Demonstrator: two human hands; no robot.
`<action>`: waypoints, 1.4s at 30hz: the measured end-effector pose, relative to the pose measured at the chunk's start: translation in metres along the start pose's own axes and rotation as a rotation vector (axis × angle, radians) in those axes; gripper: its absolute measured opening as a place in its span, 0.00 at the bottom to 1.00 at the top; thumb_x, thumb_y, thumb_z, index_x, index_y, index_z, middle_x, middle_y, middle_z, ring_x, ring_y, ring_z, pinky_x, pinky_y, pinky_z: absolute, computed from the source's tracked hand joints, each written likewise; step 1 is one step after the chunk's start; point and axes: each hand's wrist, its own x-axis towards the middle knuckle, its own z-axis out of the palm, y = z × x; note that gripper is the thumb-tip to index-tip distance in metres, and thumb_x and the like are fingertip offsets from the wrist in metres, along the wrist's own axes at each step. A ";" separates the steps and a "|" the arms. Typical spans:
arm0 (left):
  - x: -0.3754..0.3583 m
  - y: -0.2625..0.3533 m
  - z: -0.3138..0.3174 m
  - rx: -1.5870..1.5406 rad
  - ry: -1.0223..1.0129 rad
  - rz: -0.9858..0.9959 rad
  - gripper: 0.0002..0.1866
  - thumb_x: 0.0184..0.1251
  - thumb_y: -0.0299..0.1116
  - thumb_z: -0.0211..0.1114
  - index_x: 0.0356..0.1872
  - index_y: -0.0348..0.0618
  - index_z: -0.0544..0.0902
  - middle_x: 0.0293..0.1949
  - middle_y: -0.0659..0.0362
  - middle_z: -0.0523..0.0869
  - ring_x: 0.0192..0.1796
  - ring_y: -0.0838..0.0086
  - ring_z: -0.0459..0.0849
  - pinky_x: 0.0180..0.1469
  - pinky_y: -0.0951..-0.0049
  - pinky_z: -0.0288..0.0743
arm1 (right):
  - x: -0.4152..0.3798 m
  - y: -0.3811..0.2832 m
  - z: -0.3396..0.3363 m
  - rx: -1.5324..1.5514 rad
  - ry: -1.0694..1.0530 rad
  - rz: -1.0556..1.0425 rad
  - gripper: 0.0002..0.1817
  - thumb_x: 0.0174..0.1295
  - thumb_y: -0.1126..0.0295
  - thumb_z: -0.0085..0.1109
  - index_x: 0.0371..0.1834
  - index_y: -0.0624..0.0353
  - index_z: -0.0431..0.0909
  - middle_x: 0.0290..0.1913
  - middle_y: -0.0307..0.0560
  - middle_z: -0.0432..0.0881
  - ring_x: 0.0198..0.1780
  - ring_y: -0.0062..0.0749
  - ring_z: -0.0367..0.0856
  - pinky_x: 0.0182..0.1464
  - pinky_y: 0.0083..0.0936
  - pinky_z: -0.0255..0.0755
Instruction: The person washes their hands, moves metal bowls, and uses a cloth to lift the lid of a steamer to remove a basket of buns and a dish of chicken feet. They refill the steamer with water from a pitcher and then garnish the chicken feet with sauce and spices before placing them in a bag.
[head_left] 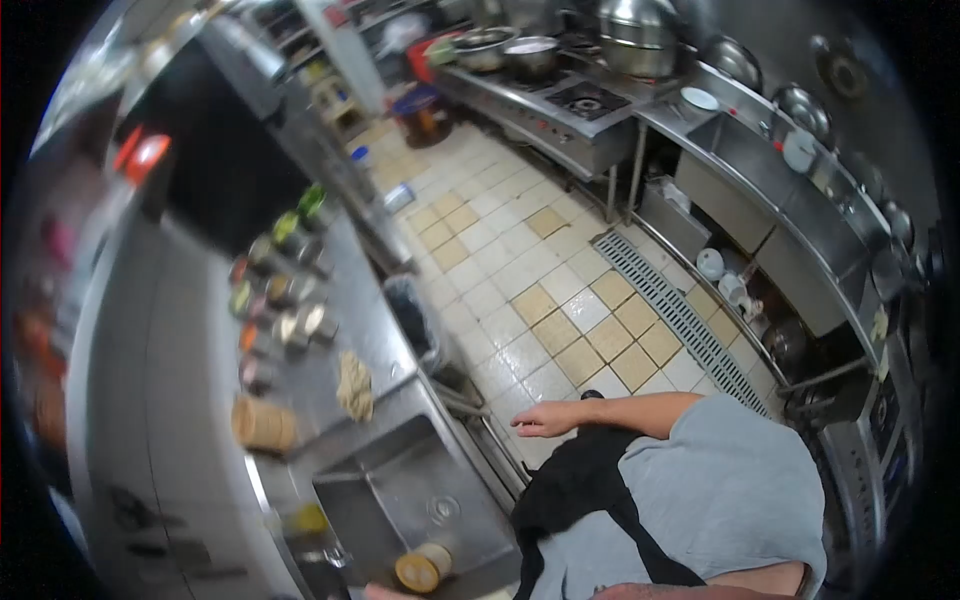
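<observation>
My right hand [543, 420] hangs over the tiled floor beside the counter's edge. Its fingers are loosely stretched, and nothing is visible in it. At the bottom edge, a small part of my left hand [384, 593] shows near the sink; its fingers are mostly cut off. Close to it, a jar with an orange-yellow lid [418, 572] lies tilted in the metal sink [385, 490]. A faucet [337, 556] stands at the sink's near side, beside a blurred yellow item [308, 518]. A crumpled beige cloth [354, 386] lies on the steel counter [385, 345] behind the sink.
Several condiment containers [285, 290] line the counter, with a stack of tan containers [263, 425] near the sink. A lined bin [412, 318] stands beside the counter. Across the tiled floor [560, 330] are a drain grate [680, 320], a stove [570, 110] and steel sinks [760, 165].
</observation>
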 end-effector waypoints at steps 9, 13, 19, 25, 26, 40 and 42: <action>-0.110 0.079 0.246 -0.181 -1.100 0.267 0.29 0.63 0.40 0.73 0.63 0.38 0.79 0.67 0.32 0.71 0.69 0.46 0.74 0.70 0.58 0.68 | -0.103 0.103 -0.189 0.398 0.337 0.374 0.22 0.76 0.57 0.51 0.64 0.60 0.75 0.34 0.44 0.86 0.28 0.25 0.84 0.34 0.27 0.80; -0.176 0.072 0.303 -0.085 -1.394 0.142 0.27 0.61 0.47 0.72 0.55 0.37 0.84 0.65 0.28 0.73 0.70 0.42 0.72 0.68 0.56 0.70 | -0.144 0.163 -0.253 0.483 0.692 0.475 0.18 0.74 0.64 0.53 0.62 0.60 0.78 0.29 0.40 0.83 0.26 0.21 0.83 0.30 0.24 0.78; -0.290 -0.042 0.411 0.121 -1.820 0.032 0.21 0.61 0.44 0.71 0.48 0.38 0.87 0.50 0.34 0.84 0.55 0.47 0.84 0.56 0.58 0.77 | -0.135 0.174 -0.321 0.647 0.874 0.595 0.18 0.73 0.63 0.54 0.62 0.58 0.78 0.24 0.38 0.80 0.22 0.21 0.78 0.25 0.24 0.72; -0.270 -0.033 0.519 0.279 -1.963 0.040 0.19 0.60 0.42 0.70 0.46 0.37 0.87 0.45 0.37 0.86 0.49 0.49 0.86 0.51 0.59 0.79 | -0.100 0.192 -0.354 0.192 0.692 0.463 0.27 0.68 0.70 0.57 0.71 0.58 0.69 0.43 0.47 0.84 0.39 0.31 0.86 0.44 0.28 0.79; -0.259 -0.028 0.545 0.265 -1.959 0.055 0.19 0.60 0.42 0.70 0.45 0.37 0.87 0.44 0.37 0.87 0.48 0.49 0.87 0.50 0.59 0.79 | -0.097 0.199 -0.362 0.089 0.710 0.458 0.28 0.66 0.70 0.58 0.71 0.58 0.68 0.47 0.50 0.83 0.42 0.35 0.86 0.47 0.30 0.79; 0.008 0.636 0.831 -0.917 -1.302 0.523 0.17 0.78 0.36 0.59 0.31 0.31 0.82 0.24 0.59 0.83 0.28 0.79 0.77 0.33 0.75 0.72 | -0.156 0.198 -0.467 0.159 1.430 0.744 0.19 0.71 0.67 0.57 0.61 0.64 0.77 0.41 0.50 0.87 0.40 0.39 0.86 0.46 0.29 0.78; 0.002 0.743 0.801 -1.054 -1.202 0.733 0.13 0.79 0.30 0.57 0.41 0.29 0.84 0.35 0.56 0.87 0.38 0.77 0.82 0.43 0.75 0.77 | -0.177 0.200 -0.468 0.264 1.537 0.771 0.19 0.72 0.67 0.57 0.61 0.64 0.77 0.41 0.49 0.87 0.39 0.35 0.86 0.45 0.28 0.78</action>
